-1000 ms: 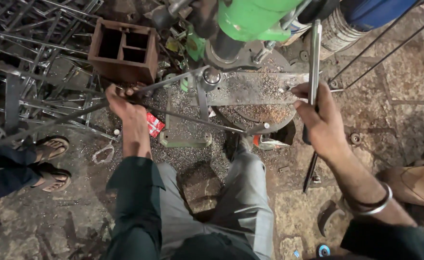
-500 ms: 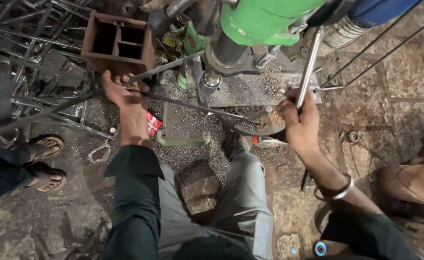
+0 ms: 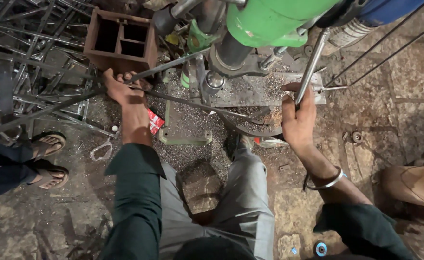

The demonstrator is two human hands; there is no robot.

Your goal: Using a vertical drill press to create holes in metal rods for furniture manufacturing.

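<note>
- The person sits low in front of a green drill press (image 3: 274, 19), knees drawn up, both hands at the machine.
- The left hand (image 3: 120, 91) is closed around a thin steel rod (image 3: 178, 61), fingers wrapped over it, close to a rusty open-topped metal box (image 3: 121, 42). The rod runs from that hand up and across toward the spindle (image 3: 215, 82), so it lies on the work table (image 3: 260, 91) under the machine's head.
- The right hand (image 3: 298, 118) is curled tightly about the bottom end of the shiny feed lever (image 3: 310, 67), which slants up to the green head.
- Judging by these grips, the piece is positioned and steadied, and the lever is in hand; whether the bit already touches the rod I cannot tell, since the head hides that spot.
- A thick layer of metal shavings (image 3: 265, 86) covers the table and the base plate (image 3: 185, 127) below, which suggests that a good deal of drilling is already done here.
- A tangle of similar rods and welded frames (image 3: 33, 58) lies to the left on the stone floor (image 3: 395, 96); I cannot tell which are finished and which are left.
- Another person's sandalled feet (image 3: 48, 159) rest at the left edge, well apart from the hands.
- A metal bangle (image 3: 325, 184) sits on the right wrist.
</note>
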